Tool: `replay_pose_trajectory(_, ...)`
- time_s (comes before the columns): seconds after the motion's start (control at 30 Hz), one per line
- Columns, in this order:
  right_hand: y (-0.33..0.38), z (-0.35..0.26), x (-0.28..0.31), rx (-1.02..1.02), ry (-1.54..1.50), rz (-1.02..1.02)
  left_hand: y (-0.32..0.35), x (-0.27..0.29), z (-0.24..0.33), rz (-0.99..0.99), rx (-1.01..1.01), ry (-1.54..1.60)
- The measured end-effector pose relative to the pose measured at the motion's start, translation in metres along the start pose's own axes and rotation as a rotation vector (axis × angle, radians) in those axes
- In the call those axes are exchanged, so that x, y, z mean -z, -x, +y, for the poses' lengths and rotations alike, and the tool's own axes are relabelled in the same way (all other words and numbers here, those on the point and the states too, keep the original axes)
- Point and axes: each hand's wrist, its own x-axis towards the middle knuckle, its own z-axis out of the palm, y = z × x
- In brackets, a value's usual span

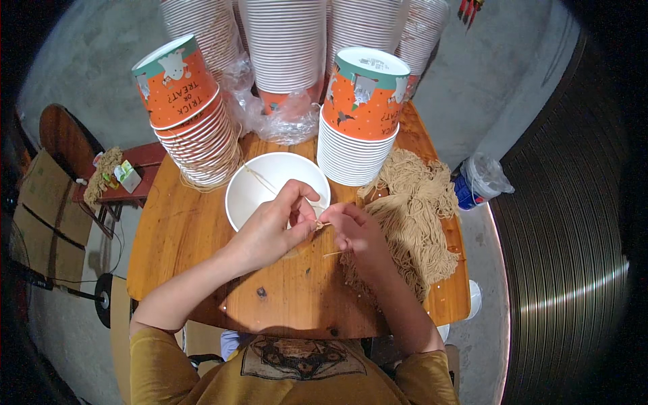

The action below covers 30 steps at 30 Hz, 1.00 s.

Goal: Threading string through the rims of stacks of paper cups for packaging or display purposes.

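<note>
Between my two hands, thin tan cord (320, 225) is pinched, with a small knot or loop at the fingertips. My left hand (278, 219) closes thumb and finger on it, just over the near right rim of a white paper tub (244, 196). From that hand a strand runs up across the tub's mouth to its far left rim. My right hand (356, 233) grips the cord too, its fingertips almost touching the left ones, and a short loose end pokes out below. Right of it lies a heap of tan cord (422, 233), partly behind my forearm.
On the wooden table (229, 297), a stack of orange and green tubs with cords (182, 88) leans at the left. Another upside-down stack (364, 101) stands right. Tall wrapped tub stacks (283, 47) fill the back. A blue bucket (472, 185) is beyond the table's right edge.
</note>
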Motion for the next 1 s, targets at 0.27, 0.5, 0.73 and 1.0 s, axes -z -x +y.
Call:
replay_pose_trajectory(0.27, 0.001, 0.011, -0.003, 0.432, 0.513, 0.122, -0.001, 0.000, -0.001, 0.007, -0.017, -0.027)
replay_pose_trajectory(0.5, -0.003, 0.016, -0.006, 0.468, 0.429, 0.146, 0.002, 0.001, 0.007, -0.079, 0.035, -0.057)
replay_pose_trajectory(0.73, -0.003, 0.025, 0.006, 0.394, 0.393, 0.158, 0.001, 0.005, 0.007, -0.045, 0.137, -0.170)
replay_pose_trajectory(1.0, 0.004, 0.026, 0.009, 0.406, 0.409, 0.173, 0.001, 0.002, 0.000, 0.017, -0.044, -0.306)
